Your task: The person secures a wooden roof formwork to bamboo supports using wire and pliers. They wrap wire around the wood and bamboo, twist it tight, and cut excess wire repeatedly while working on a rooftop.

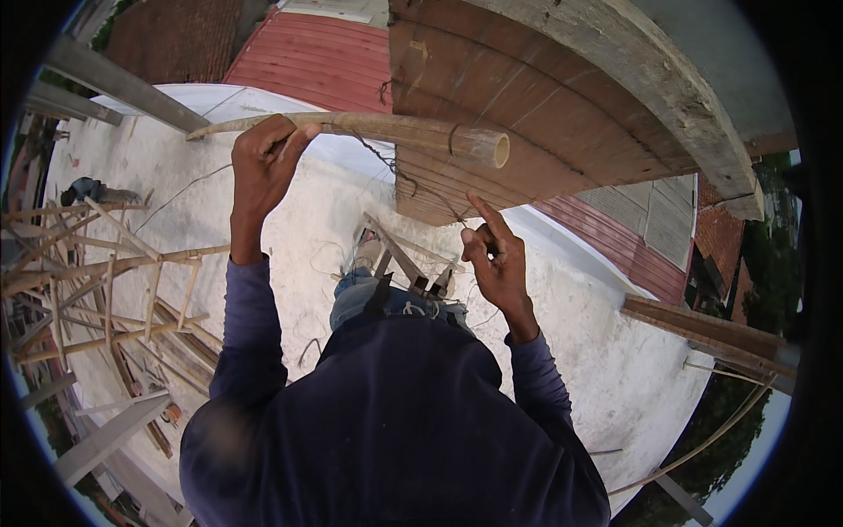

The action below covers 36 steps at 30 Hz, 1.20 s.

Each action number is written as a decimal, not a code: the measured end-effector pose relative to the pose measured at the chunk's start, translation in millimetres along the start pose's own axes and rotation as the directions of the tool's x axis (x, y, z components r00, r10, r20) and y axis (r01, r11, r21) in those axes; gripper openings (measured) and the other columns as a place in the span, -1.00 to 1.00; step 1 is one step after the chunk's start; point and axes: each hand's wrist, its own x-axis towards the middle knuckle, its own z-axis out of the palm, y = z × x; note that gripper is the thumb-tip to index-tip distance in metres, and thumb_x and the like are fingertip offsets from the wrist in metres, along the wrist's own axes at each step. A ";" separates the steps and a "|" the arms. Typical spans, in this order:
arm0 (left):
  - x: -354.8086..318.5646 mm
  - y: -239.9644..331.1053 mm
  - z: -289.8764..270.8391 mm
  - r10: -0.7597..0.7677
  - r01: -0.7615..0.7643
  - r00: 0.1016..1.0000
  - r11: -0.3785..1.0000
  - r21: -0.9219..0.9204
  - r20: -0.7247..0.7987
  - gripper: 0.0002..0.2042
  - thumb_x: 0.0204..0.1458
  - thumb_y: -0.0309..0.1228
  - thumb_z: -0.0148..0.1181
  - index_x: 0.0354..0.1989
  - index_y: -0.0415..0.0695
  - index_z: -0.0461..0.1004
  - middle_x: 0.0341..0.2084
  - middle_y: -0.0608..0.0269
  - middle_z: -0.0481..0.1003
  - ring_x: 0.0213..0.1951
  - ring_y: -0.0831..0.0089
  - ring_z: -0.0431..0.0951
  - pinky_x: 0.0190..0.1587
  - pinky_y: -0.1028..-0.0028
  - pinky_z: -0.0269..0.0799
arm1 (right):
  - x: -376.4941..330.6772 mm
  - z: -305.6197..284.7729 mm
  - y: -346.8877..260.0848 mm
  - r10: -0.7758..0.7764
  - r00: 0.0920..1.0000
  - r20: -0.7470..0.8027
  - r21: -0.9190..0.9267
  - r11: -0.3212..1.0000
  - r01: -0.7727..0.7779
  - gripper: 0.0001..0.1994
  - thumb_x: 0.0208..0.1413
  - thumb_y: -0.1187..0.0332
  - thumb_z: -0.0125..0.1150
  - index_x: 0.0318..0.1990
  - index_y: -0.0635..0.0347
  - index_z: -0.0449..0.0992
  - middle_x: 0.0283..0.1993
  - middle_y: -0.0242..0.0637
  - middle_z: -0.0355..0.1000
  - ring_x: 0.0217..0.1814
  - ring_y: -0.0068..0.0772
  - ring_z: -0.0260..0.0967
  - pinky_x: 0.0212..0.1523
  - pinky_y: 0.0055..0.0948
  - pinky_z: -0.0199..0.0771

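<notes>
Bamboo pole held up before the wearer, crossing the upper middle of the view. Broad pale floor, stained and scuffed, spreads underneath. Brown panel, dark lines running across it, fills the upper centre behind the pole's cut end; thick grey beam curves along its upper right edge. Red roof beyond, upper left of centre. Bamboo framework at far left, many poles crossing; near its top, a small bent figure, another person, details too small to make out.

Pole itself: tan, tapering leftward, open hollow end facing right. Left hand, at the end of a dark blue sleeve, has its fingers curled closed over the pole, left of the pole's middle. Right hand sits lower, well apart from the left: forefinger extended upward, thumb and other fingers bent close together. Dark twisted wire, thinnest of the lot, hangs from the pole down to the right thumb; cannot tell whether those fingers grip it.
</notes>
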 end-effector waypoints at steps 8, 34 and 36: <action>0.0 -0.7 9.4 -0.054 0.056 0.997 0.998 -0.034 0.053 -0.60 0.12 -0.25 0.43 -0.57 -0.28 0.45 -0.69 0.29 0.25 -0.59 0.47 0.14 -0.52 0.37 0.07 | -3.9 -11.7 -0.6 -0.055 0.998 -0.012 -0.305 0.951 0.048 -0.60 0.30 0.34 0.27 0.27 0.04 0.48 -0.18 -0.02 0.59 -0.31 -0.10 0.60 -0.26 -0.21 0.54; -114.4 43.9 217.0 0.255 0.238 0.484 0.882 -0.406 0.837 -0.37 0.19 -0.12 0.31 0.38 -0.10 0.30 0.37 -0.02 0.27 0.40 0.05 0.23 0.41 0.12 0.20 | -163.0 -259.6 15.1 0.277 0.855 -0.439 -0.672 0.530 -0.517 -0.72 0.30 0.31 0.17 0.03 0.29 0.59 -0.60 -0.20 0.40 -0.56 -0.36 0.33 -0.45 -0.28 0.30; -107.2 25.1 203.4 0.221 0.330 0.521 0.839 -0.433 0.824 -0.54 0.18 -0.16 0.33 0.17 -0.15 0.50 0.08 0.01 0.52 0.18 0.11 0.49 0.22 0.16 0.41 | -186.8 -288.0 49.0 0.263 0.806 -0.529 -0.653 0.481 -0.586 -0.73 0.30 0.32 0.16 0.02 0.31 0.58 -0.62 -0.19 0.39 -0.57 -0.34 0.33 -0.47 -0.25 0.29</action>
